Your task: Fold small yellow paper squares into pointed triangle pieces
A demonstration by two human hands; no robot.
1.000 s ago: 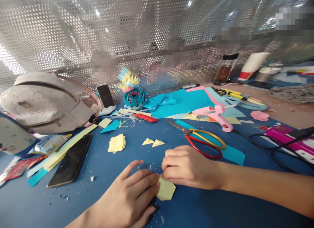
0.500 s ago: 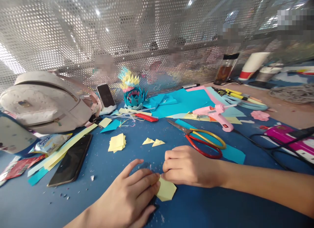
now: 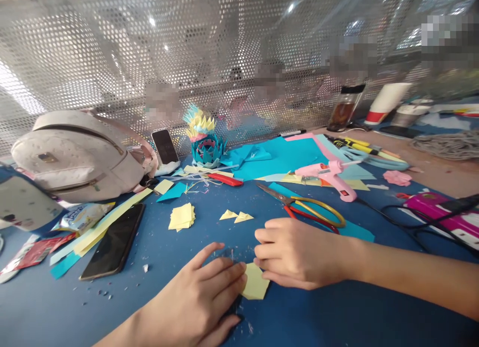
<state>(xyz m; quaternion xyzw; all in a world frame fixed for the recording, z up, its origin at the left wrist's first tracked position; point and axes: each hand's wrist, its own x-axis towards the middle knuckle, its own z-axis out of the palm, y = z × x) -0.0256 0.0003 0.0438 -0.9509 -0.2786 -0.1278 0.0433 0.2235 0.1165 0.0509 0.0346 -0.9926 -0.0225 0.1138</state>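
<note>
A small piece of yellow paper [image 3: 256,282] with folded corners lies on the blue table in front of me. My left hand [image 3: 202,297] presses its fingertips onto the paper's left edge, with the index finger raised apart. My right hand [image 3: 295,252] is curled, its fingertips at the paper's upper right edge and hidden from view. Just beyond are two small folded yellow triangles [image 3: 244,217]. A stack of yellow paper squares [image 3: 181,216] sits farther left. Scissors [image 3: 314,210] with red and yellow handles lie right behind my right hand.
A pink glue gun [image 3: 329,175], a red utility knife [image 3: 226,179] and blue paper sheets [image 3: 284,155] lie farther back. Near the mesh wall stands a folded-paper model [image 3: 205,140]. On the left are a dark phone [image 3: 114,242] and a pale backpack [image 3: 78,157].
My right hand has shifted slightly right, off the paper's upper left part, so more of its top edge shows. The left hand keeps pressing the paper. The view has turned slightly left.
</note>
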